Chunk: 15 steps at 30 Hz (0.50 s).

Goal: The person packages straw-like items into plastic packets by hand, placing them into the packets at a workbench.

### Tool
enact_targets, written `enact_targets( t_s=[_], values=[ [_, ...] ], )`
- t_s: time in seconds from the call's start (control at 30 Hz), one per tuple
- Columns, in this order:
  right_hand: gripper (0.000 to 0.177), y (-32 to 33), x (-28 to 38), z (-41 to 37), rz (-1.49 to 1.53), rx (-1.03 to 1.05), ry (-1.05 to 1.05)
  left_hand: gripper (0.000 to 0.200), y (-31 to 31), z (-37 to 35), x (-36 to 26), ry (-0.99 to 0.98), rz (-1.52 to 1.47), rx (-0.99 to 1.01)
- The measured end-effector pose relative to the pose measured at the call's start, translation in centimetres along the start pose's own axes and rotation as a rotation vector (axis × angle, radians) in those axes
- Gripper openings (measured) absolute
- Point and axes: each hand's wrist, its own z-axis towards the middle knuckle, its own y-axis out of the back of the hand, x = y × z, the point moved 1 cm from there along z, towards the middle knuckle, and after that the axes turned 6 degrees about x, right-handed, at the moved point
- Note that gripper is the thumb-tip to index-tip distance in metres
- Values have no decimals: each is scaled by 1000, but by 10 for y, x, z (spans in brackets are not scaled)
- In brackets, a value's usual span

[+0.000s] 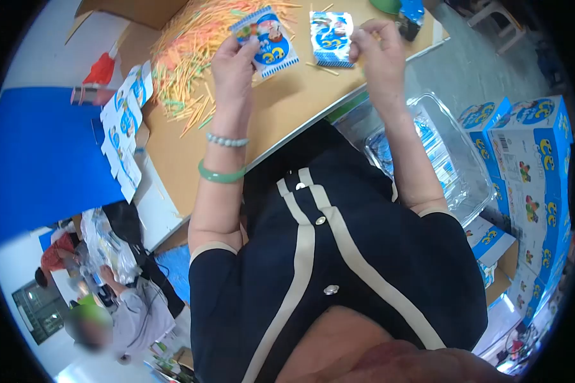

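Note:
My left hand [233, 60], with two bracelets on its wrist, pinches a blue-and-white printed packet [273, 48] by its left side, above the table. My right hand [380, 51] has curled fingers closed at the right edge of a second blue-and-white packet [331, 38]. How firmly they grip that edge is partly hidden by the fingers. A large heap of thin orange, yellow and green sticks [191, 48] lies on the table beyond my left hand, with several loose ones near the packets.
The wooden table [268, 121] ends close to my body. A clear plastic tub [479, 172] of packets stands low on my right, beside stacked printed cartons [530, 172]. A cardboard box [128, 13] and printed sheet [126, 127] are on the left. Another person [134, 319] sits behind at left.

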Motion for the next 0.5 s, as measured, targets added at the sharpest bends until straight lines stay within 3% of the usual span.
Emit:
enact_targets(
  t_s=[0.13, 0.23, 0.4, 0.5],
  values=[
    [4, -69, -35, -28, -100, 227, 199, 22, 39, -52, -5, 149, -140, -120],
    [2, -95, -77, -33, -545, 470, 521, 26, 63, -86, -3, 111, -192, -122],
    [3, -93, -69, -51, -642, 592, 304, 24, 96, -117, -2, 117, -358, -69],
    [5, -92, -66, -60, -500, 577, 219, 22, 106, -124, 2, 98, -401, -88]
  ],
)
